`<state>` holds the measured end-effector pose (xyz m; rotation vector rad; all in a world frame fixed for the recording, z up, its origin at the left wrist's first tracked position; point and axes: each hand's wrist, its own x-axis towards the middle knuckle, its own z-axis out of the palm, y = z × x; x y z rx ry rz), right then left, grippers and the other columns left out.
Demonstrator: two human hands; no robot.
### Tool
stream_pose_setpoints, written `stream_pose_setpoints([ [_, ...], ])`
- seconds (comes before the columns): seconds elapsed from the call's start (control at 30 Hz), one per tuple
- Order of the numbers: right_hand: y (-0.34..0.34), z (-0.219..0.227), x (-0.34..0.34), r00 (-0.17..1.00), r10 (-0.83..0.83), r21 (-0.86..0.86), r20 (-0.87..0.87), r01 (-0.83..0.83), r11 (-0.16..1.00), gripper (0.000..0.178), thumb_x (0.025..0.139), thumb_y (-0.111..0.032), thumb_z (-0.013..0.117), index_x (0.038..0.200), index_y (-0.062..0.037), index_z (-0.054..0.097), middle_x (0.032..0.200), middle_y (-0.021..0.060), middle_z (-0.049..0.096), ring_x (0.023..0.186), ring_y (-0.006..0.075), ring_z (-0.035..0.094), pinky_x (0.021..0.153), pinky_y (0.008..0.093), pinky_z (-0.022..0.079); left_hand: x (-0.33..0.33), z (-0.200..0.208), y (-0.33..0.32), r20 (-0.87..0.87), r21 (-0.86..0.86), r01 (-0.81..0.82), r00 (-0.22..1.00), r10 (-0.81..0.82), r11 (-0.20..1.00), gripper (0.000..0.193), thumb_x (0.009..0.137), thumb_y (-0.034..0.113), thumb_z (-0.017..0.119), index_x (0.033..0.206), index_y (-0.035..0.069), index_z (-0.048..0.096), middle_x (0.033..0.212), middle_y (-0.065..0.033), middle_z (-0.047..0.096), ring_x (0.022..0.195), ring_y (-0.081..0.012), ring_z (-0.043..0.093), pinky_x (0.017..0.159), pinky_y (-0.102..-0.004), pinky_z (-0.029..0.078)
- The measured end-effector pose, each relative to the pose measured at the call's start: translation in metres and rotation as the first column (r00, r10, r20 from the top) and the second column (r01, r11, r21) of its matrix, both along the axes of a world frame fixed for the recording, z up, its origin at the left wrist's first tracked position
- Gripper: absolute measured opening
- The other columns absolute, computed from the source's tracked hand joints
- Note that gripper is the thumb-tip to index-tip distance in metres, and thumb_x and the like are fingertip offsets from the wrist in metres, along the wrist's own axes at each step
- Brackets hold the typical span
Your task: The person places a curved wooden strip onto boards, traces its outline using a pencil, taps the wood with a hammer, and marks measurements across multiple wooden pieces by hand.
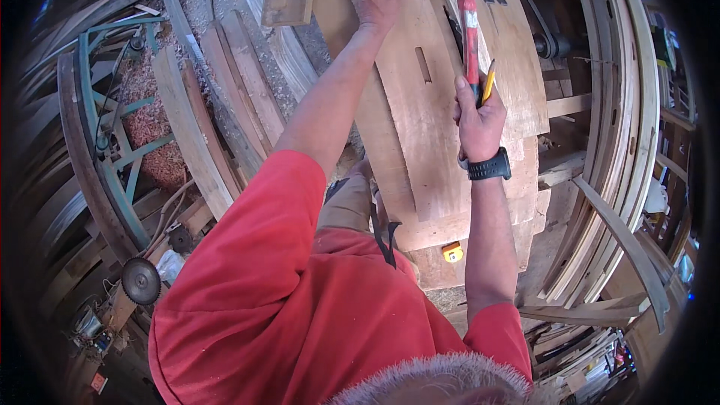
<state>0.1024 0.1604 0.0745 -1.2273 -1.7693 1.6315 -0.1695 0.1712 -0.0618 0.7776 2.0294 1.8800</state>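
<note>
Right hand [482, 124]: fingers were clamped on hammer [471, 37], pencil [490, 81] beside them | hammer's head stood beyond fingers; likely was top-heavy, stiff, sturdy, best held low | left hand [381, 1]: fingers were curled together over board [431, 135], contents unclear

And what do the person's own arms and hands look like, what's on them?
Short red sleeves end around the elbows, leaving both forearms bare. The left hand and right hand are gloveless; a dark watch circles the right wrist.
</note>
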Motion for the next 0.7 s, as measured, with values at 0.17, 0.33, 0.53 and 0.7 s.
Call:
stream_pose_setpoints([
  [0.17,0.011,-0.004,-0.021,0.997,0.051,0.030,0.052,-0.052,0.998,0.024,0.100,-0.024,0.069,0.101,-0.0012,0.062,0.068,-0.0030,0.056,0.053,0.0040,0.050,0.048,0.0225,0.041,-0.004,-0.004,0.003,-0.254,-0.157,-0.105,0.965,0.062,0.982,0.024,0.092,0.026,0.072,0.106,0.008,0.077,0.098,-0.0114,0.074,0.094,-0.0268,0.070,0.084,-0.0380,0.055],
  [0.33,0.028,-0.022,-0.034,0.973,0.089,0.197,0.213,-0.132,0.972,0.034,0.100,-0.030,0.068,0.104,0.0032,0.066,0.065,0.0118,0.063,0.058,0.0209,0.062,0.057,0.0366,0.050,0.002,0.002,0.007,-0.400,-0.256,-0.210,0.912,0.094,0.944,0.021,0.093,0.027,0.069,0.104,0.012,0.077,0.101,-0.0123,0.072,0.098,-0.0341,0.067,0.085,-0.0439,0.054],
  [0.53,0.027,-0.009,-0.054,0.995,0.061,0.067,0.076,-0.067,0.996,0.040,0.101,-0.036,0.065,0.103,0.0043,0.064,0.070,0.0220,0.065,0.061,0.0388,0.064,0.060,0.0438,0.050,0.010,0.017,0.002,-0.409,-0.243,-0.218,0.907,0.105,0.945,0.021,0.092,0.023,0.071,0.101,0.006,0.076,0.097,-0.0141,0.074,0.096,-0.0328,0.068,0.086,-0.0422,0.053],
  [0.7,0.042,-0.021,-0.060,0.951,0.149,0.237,0.270,-0.216,0.947,0.042,0.101,-0.040,0.063,0.103,0.0023,0.064,0.073,0.0259,0.065,0.068,0.0440,0.066,0.059,0.0442,0.050,0.014,0.019,0.005,-0.414,-0.238,-0.230,0.903,0.116,0.944,0.019,0.091,0.022,0.071,0.100,0.006,0.076,0.096,-0.0143,0.074,0.095,-0.0332,0.068,0.085,-0.0427,0.053],
])
